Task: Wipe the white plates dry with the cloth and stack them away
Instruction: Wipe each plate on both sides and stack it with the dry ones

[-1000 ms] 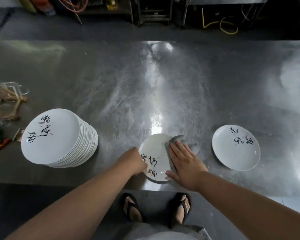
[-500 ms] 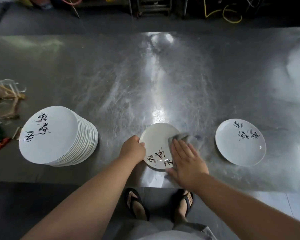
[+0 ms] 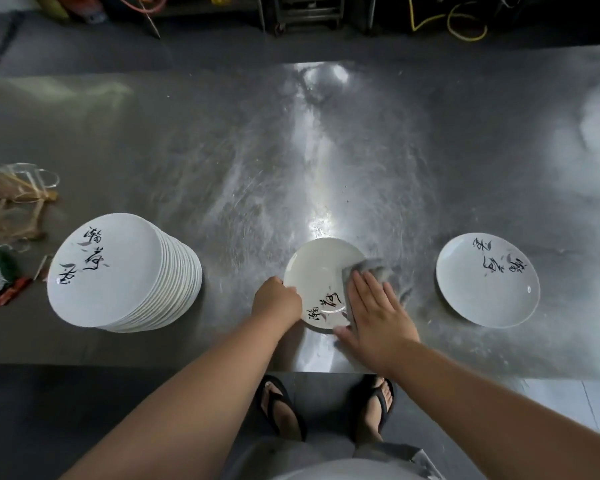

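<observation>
left hand point(image 3: 276, 299) grips the round white inked plate point(image 3: 321, 271); right hand point(image 3: 378, 313) lies flat, fingers straight, pressing the grey cloth point(image 3: 373, 268) onto it.

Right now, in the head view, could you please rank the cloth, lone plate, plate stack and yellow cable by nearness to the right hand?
1. Cloth, under the right hand.
2. Lone plate, to its right.
3. Plate stack, far left.
4. Yellow cable, past the table.
</observation>
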